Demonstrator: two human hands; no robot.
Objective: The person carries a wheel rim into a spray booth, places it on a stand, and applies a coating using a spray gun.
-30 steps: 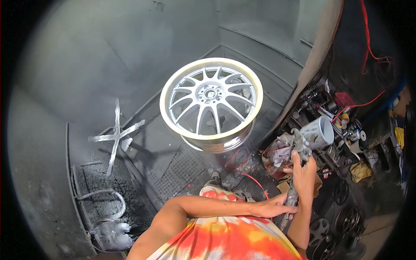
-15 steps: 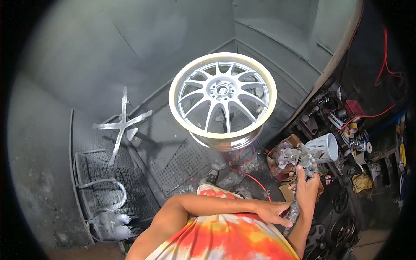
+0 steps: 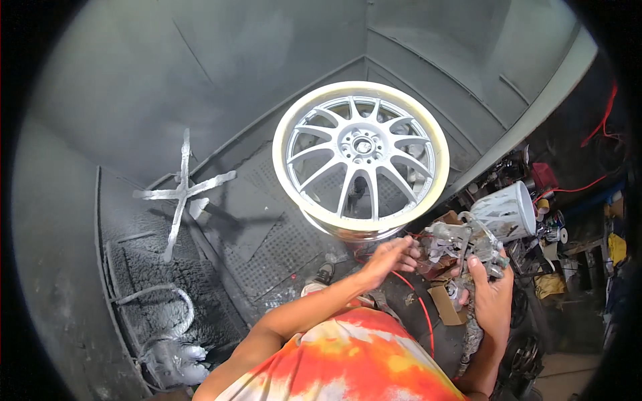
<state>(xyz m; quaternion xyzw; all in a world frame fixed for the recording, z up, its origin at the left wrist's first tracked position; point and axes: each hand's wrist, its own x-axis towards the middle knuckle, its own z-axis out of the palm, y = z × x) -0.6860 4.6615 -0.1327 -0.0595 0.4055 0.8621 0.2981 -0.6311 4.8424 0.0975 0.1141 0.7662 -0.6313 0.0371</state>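
My right hand [image 3: 491, 294] grips a paint-spattered spray gun [image 3: 487, 252], with its whitish paint cup [image 3: 511, 212] tilted to the right. A wrapped hose [image 3: 472, 334] runs down from the gun's handle. At the gun's front end is my left hand [image 3: 386, 259], its fingers loosely bent and apart; I cannot tell whether the fingertips touch the gun. Just beyond my hands sits a silver multi-spoke wheel rim [image 3: 362, 146], its face turned up and its outer lip yellowish. What supports the rim is mostly hidden beneath it.
On the left stands a paint-coated cross-shaped stand [image 3: 182, 194], with a bent pipe [image 3: 184, 304] nearer me. Grey booth walls [image 3: 267, 47] rise behind the rim. A red hose [image 3: 426, 314] crosses the floor. Cardboard boxes [image 3: 447, 306] and cluttered shelves [image 3: 555, 234] are at right.
My left hand has left the hose below the gun's handle and moved up and left to the gun's front. The gun has shifted slightly right in my right hand, and the view has shifted slightly.
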